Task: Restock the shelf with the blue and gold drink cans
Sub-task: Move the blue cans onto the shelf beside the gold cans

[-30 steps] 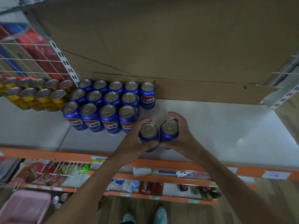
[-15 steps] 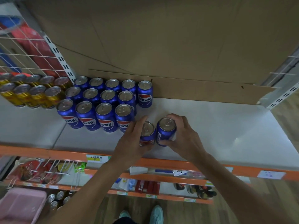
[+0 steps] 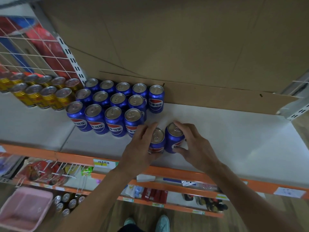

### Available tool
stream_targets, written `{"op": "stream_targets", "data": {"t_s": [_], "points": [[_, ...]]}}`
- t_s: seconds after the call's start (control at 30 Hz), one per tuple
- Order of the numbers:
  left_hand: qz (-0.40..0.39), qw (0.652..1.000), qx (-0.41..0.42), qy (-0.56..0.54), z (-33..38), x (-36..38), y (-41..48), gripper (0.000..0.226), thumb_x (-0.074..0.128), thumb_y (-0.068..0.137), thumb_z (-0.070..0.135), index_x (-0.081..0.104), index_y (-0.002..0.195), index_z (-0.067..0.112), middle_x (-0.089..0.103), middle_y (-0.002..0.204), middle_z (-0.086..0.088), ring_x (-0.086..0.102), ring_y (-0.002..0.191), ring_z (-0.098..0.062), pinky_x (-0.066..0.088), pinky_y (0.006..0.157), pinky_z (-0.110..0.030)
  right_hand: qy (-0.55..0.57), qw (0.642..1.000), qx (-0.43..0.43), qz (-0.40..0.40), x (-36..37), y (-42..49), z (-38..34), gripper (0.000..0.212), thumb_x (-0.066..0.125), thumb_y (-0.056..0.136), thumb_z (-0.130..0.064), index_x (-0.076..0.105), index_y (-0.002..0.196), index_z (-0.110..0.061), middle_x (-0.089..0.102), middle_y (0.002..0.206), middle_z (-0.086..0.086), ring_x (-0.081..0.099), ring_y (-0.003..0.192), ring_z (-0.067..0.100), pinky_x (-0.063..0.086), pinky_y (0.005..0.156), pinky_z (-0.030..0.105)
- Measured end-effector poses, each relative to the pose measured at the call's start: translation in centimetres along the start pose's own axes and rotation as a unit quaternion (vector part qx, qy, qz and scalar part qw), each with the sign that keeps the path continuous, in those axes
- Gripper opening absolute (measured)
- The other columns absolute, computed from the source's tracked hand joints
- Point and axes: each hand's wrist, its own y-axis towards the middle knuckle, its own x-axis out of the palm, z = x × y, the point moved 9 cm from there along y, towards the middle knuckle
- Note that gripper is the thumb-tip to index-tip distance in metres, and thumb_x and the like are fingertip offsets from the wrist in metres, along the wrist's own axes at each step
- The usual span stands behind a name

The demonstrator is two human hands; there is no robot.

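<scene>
Two blue cans stand side by side on the white shelf (image 3: 217, 131), near its front edge. My left hand (image 3: 140, 146) grips the left blue can (image 3: 156, 141). The right blue can (image 3: 174, 139) is held by my right hand (image 3: 194, 144), fingers over its top and thumb at its base. Just to their left stands a block of several blue cans (image 3: 115, 104) in three rows. Several gold cans (image 3: 41, 92) fill the shelf further left.
Brown cardboard (image 3: 184, 47) backs the shelf. An orange shelf lip (image 3: 184, 173) with price tags runs along the front. Below are lower shelves with goods, a pink basket (image 3: 25, 208) and several loose cans (image 3: 66, 203) on the floor. My shoes (image 3: 162, 223) show at the bottom.
Both hands have set the two blue cans lower onto the shelf and slid them slightly right of the front row. The fingers have loosened a little.
</scene>
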Motion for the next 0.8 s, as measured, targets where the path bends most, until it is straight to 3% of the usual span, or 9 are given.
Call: {"op": "stream_targets", "data": {"t_s": [0.23,0.4,0.57,0.67,0.8], "points": [[0.071,0.977,0.057,0.194,2.6,-1.8,0.5,0.098,0.095,0.059,0.027,0.045,0.142,0.012,0.044,0.132,-0.009,0.05,0.12,-0.03,0.055,0.092,-0.041,-0.037,0.999,0.012,0.029,0.7,2.3,0.3,0.09,0.088,0.074,-0.027,0.04,0.148,-0.016,0.055,0.135,0.011,0.066,0.107,0.026,0.059,0.071,0.03],[0.054,0.956,0.08,0.276,3.2,-1.4,1.1,0.092,0.091,0.062,0.024,0.05,0.143,0.009,0.054,0.133,-0.011,0.051,0.122,-0.03,0.048,0.103,-0.043,-0.041,0.999,0.015,0.022,1.3,5.5,0.7,0.088,0.084,0.078,-0.03,0.037,0.151,-0.016,0.053,0.137,0.011,0.067,0.105,0.028,0.058,0.07,0.036],[0.034,0.945,0.076,0.316,2.8,-1.1,1.7,0.086,0.084,0.073,0.023,0.044,0.148,0.011,0.052,0.14,-0.01,0.049,0.129,-0.029,0.04,0.111,-0.041,-0.016,0.999,0.03,-0.003,2.6,8.8,1.5,0.091,0.077,0.086,-0.023,0.021,0.158,-0.025,0.044,0.143,0.012,0.067,0.102,0.03,0.053,0.074,0.034],[0.033,0.941,0.072,0.329,2.9,-1.1,2.0,0.087,0.086,0.071,0.027,0.046,0.147,0.01,0.053,0.137,-0.01,0.049,0.126,-0.028,0.038,0.112,-0.041,-0.011,0.999,0.019,-0.024,3.3,10.1,1.5,0.093,0.077,0.087,-0.021,0.017,0.159,-0.027,0.045,0.14,0.012,0.067,0.101,0.03,0.047,0.074,0.029],[0.034,0.942,0.058,0.329,2.7,-1.2,3.0,0.092,0.09,0.063,0.023,0.05,0.145,0.008,0.055,0.137,-0.012,0.051,0.128,-0.029,0.038,0.113,-0.04,-0.013,0.998,0.002,-0.054,3.6,10.6,1.7,0.101,0.075,0.085,-0.01,0.01,0.16,-0.026,0.04,0.144,0.014,0.066,0.102,0.031,0.049,0.075,0.031]]}}
